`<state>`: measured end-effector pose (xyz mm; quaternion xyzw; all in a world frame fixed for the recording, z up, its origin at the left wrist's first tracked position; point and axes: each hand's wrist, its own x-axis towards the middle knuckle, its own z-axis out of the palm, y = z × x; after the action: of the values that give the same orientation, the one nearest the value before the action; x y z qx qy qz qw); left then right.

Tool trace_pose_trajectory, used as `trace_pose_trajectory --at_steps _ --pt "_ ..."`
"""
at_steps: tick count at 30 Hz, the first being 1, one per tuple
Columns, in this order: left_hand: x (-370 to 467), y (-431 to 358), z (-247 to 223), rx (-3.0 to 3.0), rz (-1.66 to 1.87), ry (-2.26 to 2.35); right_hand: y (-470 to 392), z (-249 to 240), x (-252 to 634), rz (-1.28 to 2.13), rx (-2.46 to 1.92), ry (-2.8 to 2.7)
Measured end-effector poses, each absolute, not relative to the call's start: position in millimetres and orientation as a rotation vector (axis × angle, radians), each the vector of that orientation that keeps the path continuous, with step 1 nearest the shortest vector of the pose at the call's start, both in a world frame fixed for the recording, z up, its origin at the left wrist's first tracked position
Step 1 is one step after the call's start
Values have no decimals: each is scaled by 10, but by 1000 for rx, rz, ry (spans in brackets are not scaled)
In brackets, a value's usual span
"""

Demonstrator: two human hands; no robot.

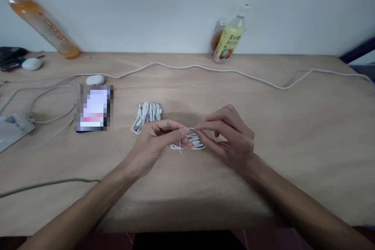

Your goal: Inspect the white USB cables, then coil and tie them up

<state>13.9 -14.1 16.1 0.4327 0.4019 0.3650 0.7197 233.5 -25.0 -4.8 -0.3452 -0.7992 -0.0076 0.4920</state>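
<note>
My left hand pinches a thin white strand between thumb and index finger, and one end hangs below the thumb. From the other side my right hand closes thumb and index finger on the same strand, which arches between the fingertips. Directly below lies a coiled white cable, partly covered by my fingers; whether the strand belongs to it I cannot tell. Just beyond my left wrist sits a pile of bundled white cables on the wooden table.
A phone with a lit, blurred screen and a white earbud case lie left. Along the back stand an orange drink bottle and a yellow-labelled bottle. One long white cord crosses the table; a grey cable runs near the left forearm.
</note>
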Motion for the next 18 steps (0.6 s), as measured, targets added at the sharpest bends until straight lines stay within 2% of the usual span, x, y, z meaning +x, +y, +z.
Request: trace_pose_trajectory --at_steps 8,18 --pt "142 -133 135 948 842 895 -249 -76 2307 57 -894 -1885" --pt "154 -140 93 915 992 876 -373 -73 2117 773 -1008 -1720"
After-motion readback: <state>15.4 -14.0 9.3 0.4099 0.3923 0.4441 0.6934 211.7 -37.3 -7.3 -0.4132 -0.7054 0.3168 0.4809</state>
